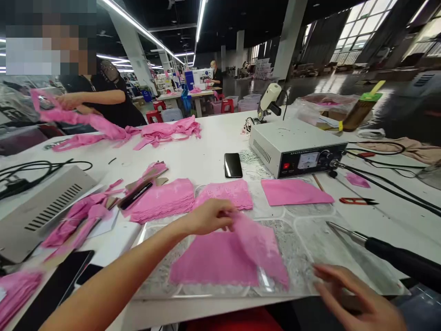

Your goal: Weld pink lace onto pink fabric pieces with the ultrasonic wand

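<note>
At six o'clock, a pink panel [213, 262] is partly covered by a sheer pink piece [263, 243], pinched by the left hand [213, 216]; at four o'clock, the right hand [358, 296] is held half-open, empty.

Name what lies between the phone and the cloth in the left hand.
In the head view, pink lace lies between the phone and the cloth in the left hand.

Here on the table [218, 142], a cloth panel [213, 262] lies on the mat [308, 239], cloth stack [225, 191] behind it, phone [233, 165] behind that, meter box [298, 142] to the phone's right!
</note>
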Tool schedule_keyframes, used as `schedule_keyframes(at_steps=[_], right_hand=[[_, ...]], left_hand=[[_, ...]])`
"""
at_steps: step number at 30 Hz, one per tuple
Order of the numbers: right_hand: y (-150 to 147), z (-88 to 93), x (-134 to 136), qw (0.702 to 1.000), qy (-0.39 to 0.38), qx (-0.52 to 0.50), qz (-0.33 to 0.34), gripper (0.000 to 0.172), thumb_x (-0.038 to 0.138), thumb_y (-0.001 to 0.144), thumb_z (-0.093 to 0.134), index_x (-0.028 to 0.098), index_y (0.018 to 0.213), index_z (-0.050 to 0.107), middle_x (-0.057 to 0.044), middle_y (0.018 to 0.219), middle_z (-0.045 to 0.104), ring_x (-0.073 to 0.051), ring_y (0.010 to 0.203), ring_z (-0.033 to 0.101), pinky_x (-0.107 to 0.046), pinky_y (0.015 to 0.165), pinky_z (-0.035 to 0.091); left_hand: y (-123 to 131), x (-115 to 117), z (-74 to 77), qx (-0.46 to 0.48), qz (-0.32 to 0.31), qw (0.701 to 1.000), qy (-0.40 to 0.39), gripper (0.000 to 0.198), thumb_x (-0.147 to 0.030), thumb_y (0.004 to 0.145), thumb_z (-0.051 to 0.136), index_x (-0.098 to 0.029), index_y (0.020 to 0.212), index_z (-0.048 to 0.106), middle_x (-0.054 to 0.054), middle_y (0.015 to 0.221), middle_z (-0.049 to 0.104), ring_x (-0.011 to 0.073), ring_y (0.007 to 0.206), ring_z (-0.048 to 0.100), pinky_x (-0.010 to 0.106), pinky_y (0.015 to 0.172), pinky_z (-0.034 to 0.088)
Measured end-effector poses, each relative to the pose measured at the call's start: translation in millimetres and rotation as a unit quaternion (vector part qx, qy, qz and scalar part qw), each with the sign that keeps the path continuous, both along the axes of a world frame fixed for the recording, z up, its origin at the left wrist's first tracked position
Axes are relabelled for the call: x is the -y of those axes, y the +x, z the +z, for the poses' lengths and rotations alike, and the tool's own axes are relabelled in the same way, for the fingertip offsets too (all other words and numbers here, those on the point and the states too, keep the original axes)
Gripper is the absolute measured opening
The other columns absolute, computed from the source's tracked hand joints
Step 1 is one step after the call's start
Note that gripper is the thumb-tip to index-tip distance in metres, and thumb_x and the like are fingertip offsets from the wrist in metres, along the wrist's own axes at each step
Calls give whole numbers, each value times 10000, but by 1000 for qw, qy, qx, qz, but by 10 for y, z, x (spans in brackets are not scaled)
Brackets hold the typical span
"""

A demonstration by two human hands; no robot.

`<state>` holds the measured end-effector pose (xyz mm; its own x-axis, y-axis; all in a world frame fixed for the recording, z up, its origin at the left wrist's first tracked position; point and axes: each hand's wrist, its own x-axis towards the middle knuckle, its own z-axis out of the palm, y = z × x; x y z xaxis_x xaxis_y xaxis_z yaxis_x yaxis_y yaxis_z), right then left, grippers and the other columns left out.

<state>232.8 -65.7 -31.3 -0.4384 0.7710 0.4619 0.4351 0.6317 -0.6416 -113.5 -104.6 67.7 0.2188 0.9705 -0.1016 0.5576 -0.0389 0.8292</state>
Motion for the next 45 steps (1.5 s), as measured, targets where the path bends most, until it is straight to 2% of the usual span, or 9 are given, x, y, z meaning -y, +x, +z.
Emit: schedule_keyframes(at_steps=[4, 7, 10, 14, 18, 22, 30, 40, 45], right_hand=[[-562, 130, 61, 982, 75, 42, 169, 176, 247, 871, 624, 278, 1042, 651, -28, 916, 700, -178, 838, 684, -260, 718, 590], [-739, 162, 87, 969, 76, 74, 224, 220, 163, 860, 600, 256, 1055, 637, -47, 910, 680, -178, 838, 664, -275, 718, 587], [-773, 133, 78, 961, 73, 81, 252, 192, 132, 883, 568, 246, 1022, 635, -44, 870, 661, -166, 803, 643, -266, 677, 567], [-808, 132, 12, 957, 67, 79, 270, 170, 110, 911, 525, 240, 929, 633, -27, 811, 642, -149, 751, 622, -253, 646, 537], [-885, 264, -29, 962, 63, 66, 259, 150, 116, 917, 520, 233, 904, 612, -25, 801, 641, -150, 752, 617, -256, 650, 532], [-955, 340, 8, 956, 66, 52, 280, 166, 101, 920, 508, 230, 908, 612, -29, 801, 638, -149, 749, 610, -257, 650, 526], [-926, 229, 23, 932, 119, 65, 337, 151, 126, 906, 533, 226, 946, 639, -45, 836, 676, -159, 766, 646, -258, 677, 559], [-852, 147, -57, 921, 150, 47, 356, 217, 178, 897, 552, 271, 1063, 657, -44, 860, 718, -194, 781, 701, -267, 663, 587], [-810, 13, -90, 920, 150, 55, 359, 247, 235, 892, 571, 285, 1122, 644, -57, 924, 731, -222, 829, 710, -300, 704, 595]], left_hand=[[-294, 615, -200, -10, 78, 997, 12, 176, -85, 788, 486, -160, 837, 637, 27, 845, 665, 127, 759, 657, 216, 663, 508], [-373, 956, -341, -18, 108, 994, 22, 215, -80, 761, 470, -176, 837, 647, 20, 871, 672, 126, 782, 631, 223, 698, 480], [-395, 1149, -426, -17, 122, 992, 28, 216, -89, 765, 462, -187, 838, 640, 17, 899, 685, 132, 814, 632, 235, 730, 465], [-387, 1210, -461, -8, 136, 990, 35, 220, -97, 773, 449, -196, 856, 627, 16, 949, 707, 141, 859, 650, 240, 745, 476], [-394, 1224, -442, -16, 147, 988, 50, 244, -81, 766, 434, -202, 876, 614, 18, 997, 709, 143, 895, 655, 247, 760, 493], [-418, 1334, -418, -40, 141, 987, 64, 217, -74, 796, 453, -210, 855, 611, 29, 1064, 697, 161, 981, 644, 297, 872, 496], [-340, 1592, -482, -138, 105, 979, 110, 333, 37, 785, 460, -208, 912, 646, 70, 1292, 586, 196, 1210, 553, 326, 1018, 466], [-261, 1735, -494, -161, 112, 973, 124, 340, 44, 770, 520, -213, 946, 656, 72, 1322, 580, 220, 1223, 545, 358, 1047, 450], [-297, 1823, -510, -171, 97, 972, 126, 131, -136, 889, 609, -209, 984, 661, 103, 1329, 578, 244, 1242, 540, 368, 1058, 449]])
